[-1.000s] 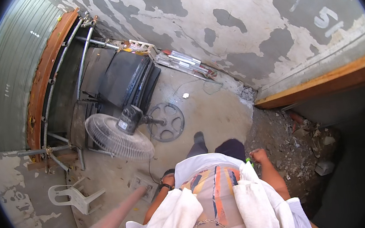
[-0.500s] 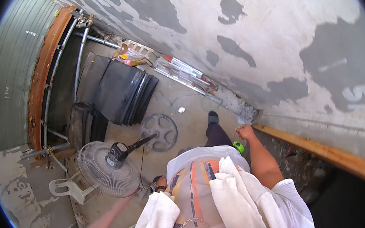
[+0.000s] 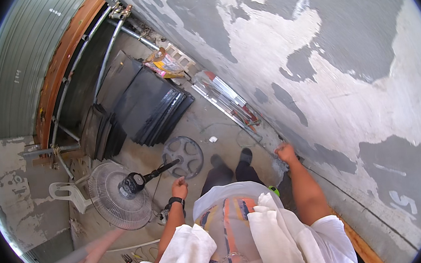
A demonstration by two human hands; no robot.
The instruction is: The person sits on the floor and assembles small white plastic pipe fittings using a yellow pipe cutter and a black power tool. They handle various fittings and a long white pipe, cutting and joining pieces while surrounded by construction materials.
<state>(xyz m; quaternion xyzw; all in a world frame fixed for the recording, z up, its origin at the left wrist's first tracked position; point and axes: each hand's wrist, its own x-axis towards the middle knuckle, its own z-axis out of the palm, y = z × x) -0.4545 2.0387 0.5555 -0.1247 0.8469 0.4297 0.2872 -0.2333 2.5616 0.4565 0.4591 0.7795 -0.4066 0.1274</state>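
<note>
My left hand (image 3: 179,187), with a dark watch on the wrist, hangs beside my body near the pole of a standing fan (image 3: 125,190). Its fingers are loosely apart and nothing shows in them. Out to the right, close to the wall (image 3: 288,93), my right hand (image 3: 285,153) is loosely curled, with nothing visible in it. The fan's round base (image 3: 182,157) lies just ahead of my left hand. A lime-green object (image 3: 275,190) shows at my right hip, mostly covered by my shirt. Both my feet stand on the concrete floor.
Stacked black panels (image 3: 149,104) stand ahead left, beside metal scaffold pipes (image 3: 110,60). Long metal bars (image 3: 225,104) lie along the wall. A white plastic chair (image 3: 72,195) is behind the fan. A wooden beam (image 3: 358,241) runs low on the right.
My left hand has come into view beside the fan pole. My feet now stand side by side, and the view has turned and moved forward along the wall. My right hand stays curled.
</note>
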